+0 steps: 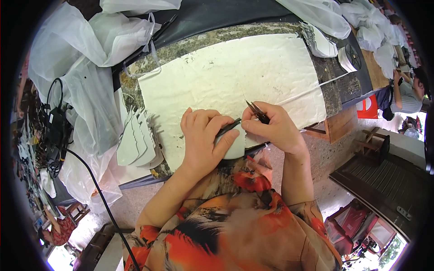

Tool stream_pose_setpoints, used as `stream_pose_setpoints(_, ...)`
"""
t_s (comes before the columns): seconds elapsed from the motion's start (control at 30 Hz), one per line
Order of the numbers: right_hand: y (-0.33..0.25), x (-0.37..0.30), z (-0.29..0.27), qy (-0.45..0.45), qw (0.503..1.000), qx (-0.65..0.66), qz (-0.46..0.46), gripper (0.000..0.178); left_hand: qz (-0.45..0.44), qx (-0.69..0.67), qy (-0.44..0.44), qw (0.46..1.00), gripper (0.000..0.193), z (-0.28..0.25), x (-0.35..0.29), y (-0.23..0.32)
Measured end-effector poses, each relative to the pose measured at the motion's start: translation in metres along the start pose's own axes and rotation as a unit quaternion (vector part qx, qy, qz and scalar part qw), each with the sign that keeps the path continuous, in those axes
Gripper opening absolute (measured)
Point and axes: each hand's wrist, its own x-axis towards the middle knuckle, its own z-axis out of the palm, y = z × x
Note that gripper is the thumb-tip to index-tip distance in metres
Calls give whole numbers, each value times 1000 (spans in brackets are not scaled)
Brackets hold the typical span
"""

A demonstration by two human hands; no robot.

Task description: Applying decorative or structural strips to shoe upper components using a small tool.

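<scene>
From the head camera we saw both hands meeting at the near edge of the bench. Our left hand (203, 140) was curled shut around a pale shaped piece (233, 147), thumb on top and fingers wrapped over its far side, with a dark strip (228, 128) running along its upper edge under the fingertips. Our right hand (275, 128) was pinched closed on small snips (257, 111), whose dark blades pointed up and away from the knuckles; whether the blades themselves were apart we could not tell.

The piece sat between the two hands, touching both, just over the edge of a white sheet (235, 77) that spread away beyond the fingers. Left of the left hand lay a fanned stack of similar pieces (135, 142), and further left were heaps of clear bags (86, 90). Well beyond the right hand another stack (321, 43) rested near a tape roll (351, 56).

We judged the step to be trimming along the dark strip — best done with the left hand turning the piece so the edge came to the snips, not the other way round. Short bites, with the thumb kept back from the blades, would suit — the fingers were very close.
</scene>
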Motion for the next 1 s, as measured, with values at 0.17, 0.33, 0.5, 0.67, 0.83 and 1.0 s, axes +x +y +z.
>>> stream_pose_setpoints(0.17,5,0,6,-3,1000,13,-20,13,-75,-86,-47,992,27,-16,8,3)
stream_pose_setpoints(0.33,13,3,8,-4,996,-10,-89,10,-145,-204,-126,960,20,-37,24,1)
stream_pose_setpoints(0.5,13,-7,4,-41,994,57,-81,8,-122,-112,-165,972,23,-33,27,-7)
stream_pose_setpoints(0.67,12,-11,-5,-36,991,97,-88,7,-90,-194,-24,977,30,-38,28,-7)
stream_pose_setpoints(0.83,6,-6,4,-25,992,102,-64,8,-159,-300,-128,932,26,-55,30,23)
stream_pose_setpoints(1.0,5,-7,4,8,994,57,-90,12,-205,-287,-182,918,20,-45,24,8)
